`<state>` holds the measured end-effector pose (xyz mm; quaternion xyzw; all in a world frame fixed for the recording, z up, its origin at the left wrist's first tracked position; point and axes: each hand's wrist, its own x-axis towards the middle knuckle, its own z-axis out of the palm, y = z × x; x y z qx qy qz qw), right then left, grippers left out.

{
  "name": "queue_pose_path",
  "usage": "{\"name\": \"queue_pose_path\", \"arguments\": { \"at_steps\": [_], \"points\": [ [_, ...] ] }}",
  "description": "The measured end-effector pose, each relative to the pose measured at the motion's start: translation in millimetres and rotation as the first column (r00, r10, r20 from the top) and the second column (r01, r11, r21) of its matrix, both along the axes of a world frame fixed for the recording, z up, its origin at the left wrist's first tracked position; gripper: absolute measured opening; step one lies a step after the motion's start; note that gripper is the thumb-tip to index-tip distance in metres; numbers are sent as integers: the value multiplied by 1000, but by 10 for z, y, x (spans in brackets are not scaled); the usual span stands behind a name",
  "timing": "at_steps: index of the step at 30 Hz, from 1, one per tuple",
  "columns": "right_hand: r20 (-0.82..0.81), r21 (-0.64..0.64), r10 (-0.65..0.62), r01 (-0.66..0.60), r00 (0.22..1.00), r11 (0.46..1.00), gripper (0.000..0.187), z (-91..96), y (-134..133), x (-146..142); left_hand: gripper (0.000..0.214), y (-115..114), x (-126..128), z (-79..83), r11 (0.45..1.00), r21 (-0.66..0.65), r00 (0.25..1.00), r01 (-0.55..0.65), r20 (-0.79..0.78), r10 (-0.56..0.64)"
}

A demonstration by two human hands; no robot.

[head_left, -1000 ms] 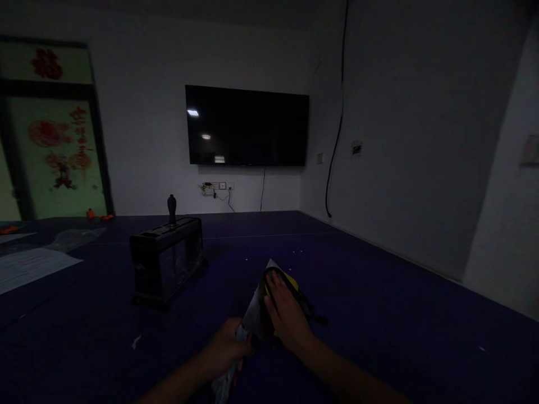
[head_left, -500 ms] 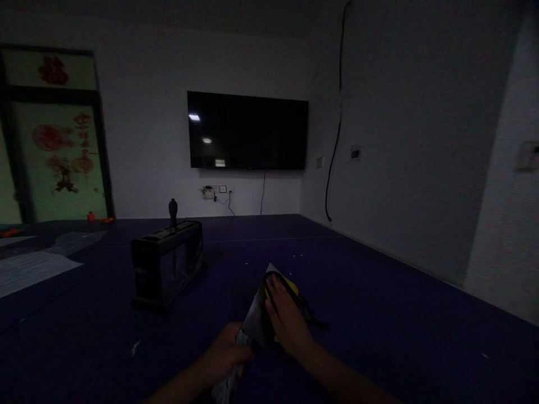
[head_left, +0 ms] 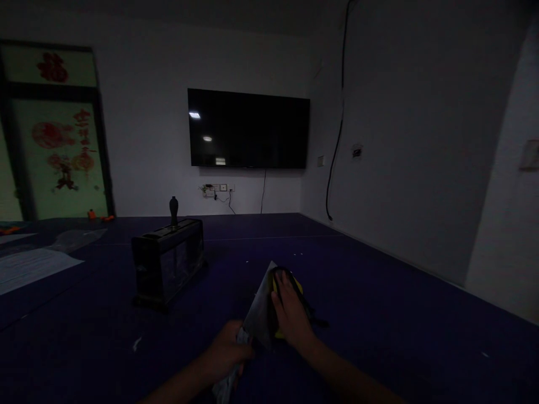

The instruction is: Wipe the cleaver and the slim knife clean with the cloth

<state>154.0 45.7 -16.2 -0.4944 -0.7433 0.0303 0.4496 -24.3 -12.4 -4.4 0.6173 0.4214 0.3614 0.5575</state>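
My left hand (head_left: 229, 350) is closed around the pale handle (head_left: 242, 336) of a tool with a flat grey blade. That pointed blade (head_left: 261, 314) slants up and away from me, tip upward; it looks like a knife or trowel. Over a yellow and black item (head_left: 280, 332) on the blade's right side lies my right hand (head_left: 292, 317), its fingers reaching forward along the top. The item seems to touch the blade, though dim light and my hand hide its kind and the contact.
A black box-shaped device (head_left: 168, 264) with an upright knob handle stands left of my hands on the dark blue surface (head_left: 357, 303). Paper sheets (head_left: 37, 266) and clear plastic (head_left: 80, 240) lie further left. Orange items (head_left: 107, 219) sit near the door. A television (head_left: 248, 132) hangs ahead.
My right hand and the yellow and black item have shifted slightly right, showing more of the blade. My left hand stays almost where it was on the handle.
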Motion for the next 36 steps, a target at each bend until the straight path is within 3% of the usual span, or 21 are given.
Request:
{"name": "queue_pose_path", "arguments": {
  "at_steps": [5, 14, 25, 36],
  "points": [
    [4, 11, -29, 29, 1000, 1000, 55, 38, -37, -6, 17, 2, -7, -11, 1000, -5, 1000, -27, -2, 27],
    [145, 27, 20, -24, 989, 999, 52, 83, -104, -26, 17, -16, -2, 24, 1000, -2, 1000, -31, 3, 31],
    [161, 101, 67, -84, 985, 991, 50, 130, -138, -20, 11, -47, 2, 88, 1000, 14, 998, 19, -63, -18],
    [90, 107, -7, -3, 996, 994, 52, 54, 5, 26, 13, -25, -23, 38, 999, 12, 998, 36, -57, -35]
  ]
}}
